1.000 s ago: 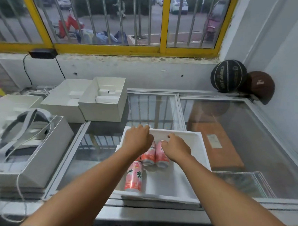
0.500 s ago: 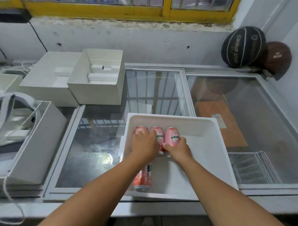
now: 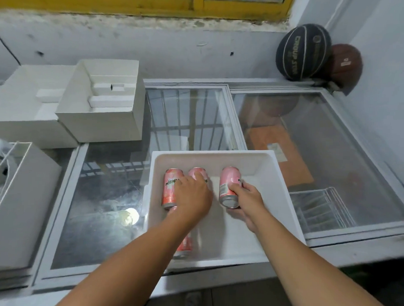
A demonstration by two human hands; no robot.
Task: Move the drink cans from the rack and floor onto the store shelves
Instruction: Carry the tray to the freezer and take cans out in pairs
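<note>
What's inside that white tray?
Four pink cans lying down: left can, middle can under the left hand, right can gripped by the right hand, and a fourth can mostly hidden beneath the left forearm. Anything else under the arms is covered.

A big freezer (image 3: pixel 354 236) with glass lids fills the middle. A black ball (image 3: pixel 303 52) and a brown ball (image 3: pixel 346 64) sit at its back right corner. Two open white boxes (image 3: pixel 101 108) stand on its left side. An orange box (image 3: pixel 279 151) lies inside it.
</note>
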